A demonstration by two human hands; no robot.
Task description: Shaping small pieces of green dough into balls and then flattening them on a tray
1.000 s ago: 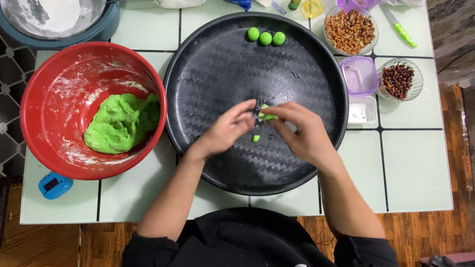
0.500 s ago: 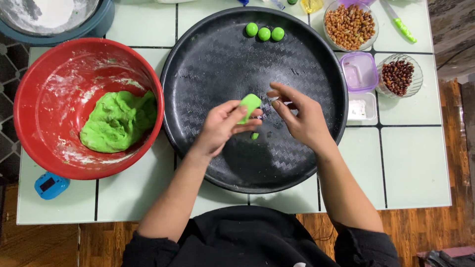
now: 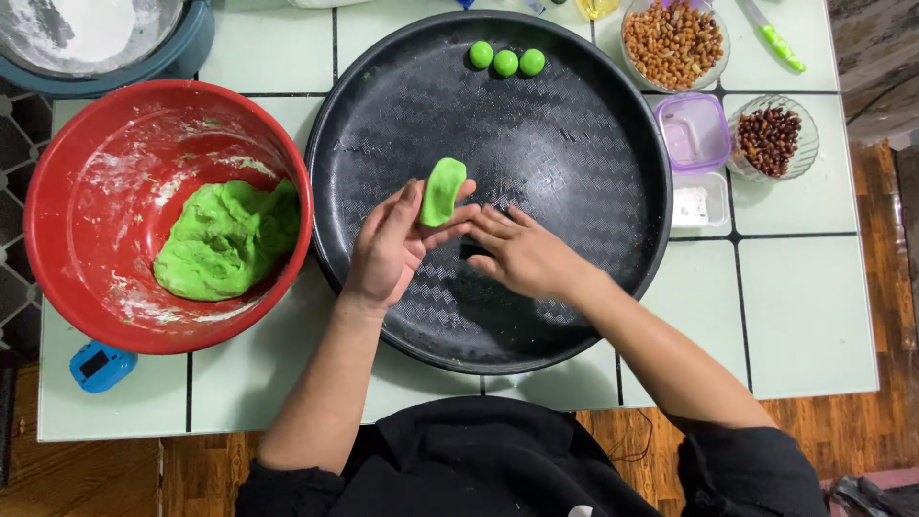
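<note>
A: Status on the dough piece [image 3: 443, 191]?

B: Flattened green oval, soft and matte, edges slightly curled. Held upright-ish by the left hand [image 3: 388, 249], pinched between thumb and fingertips, above the black tray [image 3: 574, 287], roughly mid-tray. Not touching the tray surface afaict.

A: Right hand [image 3: 522, 254]?

B: Fingers extended, loose, palm down, just beside the piece. Holds nothing I can see. Something small and dark sits under the fingers on the tray, can't tell what.

A: Progress?

B: My read: early. Three finished green balls [image 3: 505, 61] sit in a row at the far rim of the tray, smooth, round, near-identical. Rest of tray has no pieces. Big lump of green dough [image 3: 225, 239] left in the red bowl [image 3: 57, 201], so most of the batch is unshaped.

A: Materials?

B: Tray is round, black, zigzag embossed texture, slight sheen. Bowl is glossy red plastic w/ white flour smears inside. Dough lump is rough, folded, sticky-looking. Glass bowl of tan nuts [image 3: 673, 40] and a smaller one of dark red beans [image 3: 772, 137] at the right, plus a purple-lidded tub [image 3: 691, 132] between them. Table is pale green tile w/ dark grout.
</note>
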